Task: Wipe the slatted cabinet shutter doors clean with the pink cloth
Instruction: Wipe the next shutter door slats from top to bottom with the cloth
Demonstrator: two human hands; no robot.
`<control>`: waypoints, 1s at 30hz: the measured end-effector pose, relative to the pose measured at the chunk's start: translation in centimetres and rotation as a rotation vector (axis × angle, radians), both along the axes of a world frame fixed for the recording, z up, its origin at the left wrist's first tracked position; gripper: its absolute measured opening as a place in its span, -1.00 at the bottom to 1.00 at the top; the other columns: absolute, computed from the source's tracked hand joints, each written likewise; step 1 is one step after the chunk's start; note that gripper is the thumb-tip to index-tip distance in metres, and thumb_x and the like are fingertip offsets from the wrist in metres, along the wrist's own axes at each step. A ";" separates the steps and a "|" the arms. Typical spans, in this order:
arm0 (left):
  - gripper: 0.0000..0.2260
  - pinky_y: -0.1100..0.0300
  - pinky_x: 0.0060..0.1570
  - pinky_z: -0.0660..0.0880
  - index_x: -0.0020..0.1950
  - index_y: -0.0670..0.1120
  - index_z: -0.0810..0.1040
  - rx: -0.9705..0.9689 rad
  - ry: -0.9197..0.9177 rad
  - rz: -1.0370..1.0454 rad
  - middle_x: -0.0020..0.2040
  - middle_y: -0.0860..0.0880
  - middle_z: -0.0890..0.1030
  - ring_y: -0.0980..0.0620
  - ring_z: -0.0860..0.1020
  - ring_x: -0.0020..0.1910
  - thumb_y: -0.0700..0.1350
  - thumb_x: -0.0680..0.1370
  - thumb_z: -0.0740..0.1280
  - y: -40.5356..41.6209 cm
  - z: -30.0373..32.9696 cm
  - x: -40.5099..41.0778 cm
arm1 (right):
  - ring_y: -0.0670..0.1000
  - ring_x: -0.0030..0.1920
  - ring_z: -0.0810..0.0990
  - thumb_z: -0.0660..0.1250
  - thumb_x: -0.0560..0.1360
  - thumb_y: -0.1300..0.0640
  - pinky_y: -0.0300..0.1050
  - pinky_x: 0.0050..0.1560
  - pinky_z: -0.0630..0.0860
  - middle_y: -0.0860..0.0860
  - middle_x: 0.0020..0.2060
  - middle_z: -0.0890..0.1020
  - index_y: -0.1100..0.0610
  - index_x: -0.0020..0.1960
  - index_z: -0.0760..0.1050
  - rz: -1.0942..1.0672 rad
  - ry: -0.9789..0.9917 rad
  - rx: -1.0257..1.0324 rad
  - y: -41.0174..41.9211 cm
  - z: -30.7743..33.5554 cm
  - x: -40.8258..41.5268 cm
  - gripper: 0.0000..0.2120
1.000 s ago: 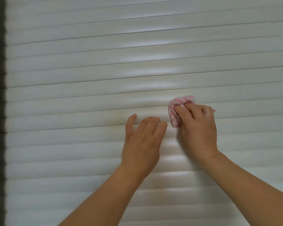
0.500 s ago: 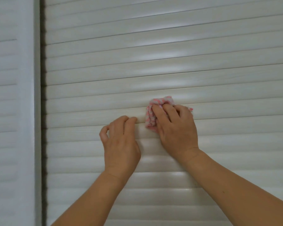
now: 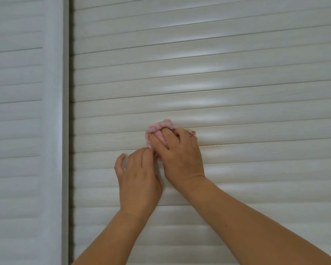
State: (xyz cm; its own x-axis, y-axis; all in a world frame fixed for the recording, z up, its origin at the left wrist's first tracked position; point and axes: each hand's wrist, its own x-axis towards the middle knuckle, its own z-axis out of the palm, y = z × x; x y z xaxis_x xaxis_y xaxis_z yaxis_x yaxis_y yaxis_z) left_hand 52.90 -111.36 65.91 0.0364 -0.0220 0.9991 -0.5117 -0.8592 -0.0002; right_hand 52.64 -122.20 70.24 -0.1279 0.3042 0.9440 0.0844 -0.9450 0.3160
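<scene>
Midway up white slatted cabinet shutter door (image 3: 237,88): right hand (image 3: 180,155) gripping bunched pink checked cloth (image 3: 161,129) against slat, left hand (image 3: 138,178) resting loosely curled beside, mid-wipe; next, likely brown specks (image 3: 211,147) rightward.

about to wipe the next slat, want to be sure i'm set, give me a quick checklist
1. Cloth gripped by the right hand: ok, fingers curl over the bunched cloth.
2. Cloth against the shutter: ok, it is pressed on a slat.
3. Left hand bracing the shutter: ok, its fingers rest on a slat beside the cloth.
4. Dirt left nearby: not ok, small specks sit in the groove just right of the right hand.
5. Clean cloth face: cannot tell, the wiping side is hidden.
</scene>
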 end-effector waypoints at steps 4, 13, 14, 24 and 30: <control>-0.65 -0.10 0.30 0.11 0.03 -0.07 0.42 0.004 0.008 0.049 -0.01 0.01 0.56 0.04 0.45 0.01 -0.24 0.31 0.05 -0.1 -0.2 0.0 | 0.19 -0.05 0.52 0.15 0.43 0.18 0.07 -0.12 0.48 0.05 0.02 0.63 0.04 0.13 0.61 -0.047 0.006 -0.060 -0.9 0.1 -0.5 -0.64; -0.45 -0.17 0.32 0.04 0.10 -0.08 0.37 -0.006 0.091 0.042 0.08 -0.08 0.56 -0.06 0.53 0.10 -0.45 0.17 0.31 -0.6 -0.6 -0.2 | 0.20 -0.14 0.53 0.22 0.45 0.17 0.04 -0.19 0.50 0.08 0.00 0.64 0.08 0.13 0.59 -0.111 -0.055 0.068 -8.3 -0.1 -2.6 -0.71; -0.45 -0.18 0.32 0.05 0.09 -0.08 0.38 -0.010 0.092 0.040 0.08 -0.08 0.56 -0.06 0.53 0.10 -0.46 0.18 0.31 -0.6 -0.7 -0.2 | 0.20 -0.12 0.49 0.21 0.45 0.16 0.04 -0.18 0.49 0.08 0.01 0.63 0.07 0.14 0.56 -0.124 -0.053 0.097 -9.5 -0.3 -3.0 -0.70; -0.44 -0.17 0.33 0.07 0.06 -0.04 0.35 -0.044 0.080 -0.008 0.07 -0.06 0.56 -0.04 0.54 0.09 -0.47 0.18 0.32 -0.9 -0.7 -0.2 | 0.24 -0.04 0.42 0.19 0.39 0.29 0.08 -0.05 0.43 0.17 0.06 0.60 0.20 0.17 0.56 -0.100 -0.058 0.469 -14.4 -4.4 -4.9 -0.62; -0.43 -0.12 0.35 0.05 0.06 -0.02 0.34 -0.057 0.068 -0.049 0.06 -0.04 0.56 0.00 0.51 0.08 -0.47 0.17 0.31 -0.9 -0.7 0.0 | 0.17 -0.05 0.34 0.19 0.38 0.24 0.08 -0.12 0.50 0.19 -0.01 0.63 0.20 0.07 0.60 -0.080 -0.091 0.332 -9.2 -5.0 -2.9 -0.67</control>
